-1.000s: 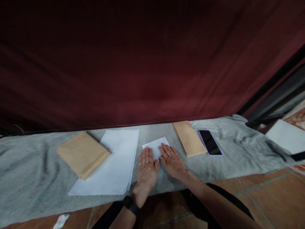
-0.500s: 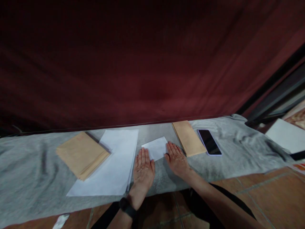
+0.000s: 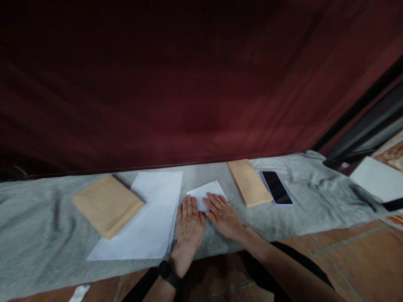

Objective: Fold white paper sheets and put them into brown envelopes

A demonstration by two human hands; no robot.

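Note:
A small white folded paper [image 3: 203, 192] lies on the grey cloth in front of me. My left hand [image 3: 190, 222] rests flat, its fingertips on the paper's left end. Across the paper's right part lies my right hand [image 3: 223, 214], palm down with the fingers stretched out, covering some of it. Just left of my left hand are large white sheets [image 3: 151, 226]. A stack of brown envelopes [image 3: 107, 203] overlaps those sheets. To the right of my right hand is another pile of brown envelopes [image 3: 250, 182].
A phone [image 3: 277, 188] in a light purple case lies right of the envelopes. The grey cloth [image 3: 308, 193] is wrinkled at the right. A dark red surface [image 3: 201, 84] rises behind it. Tiled floor [image 3: 362, 260] and a white scrap [image 3: 80, 292] show at the front.
My right hand has moved left from the paper's right edge onto the paper. My left hand has stayed in place.

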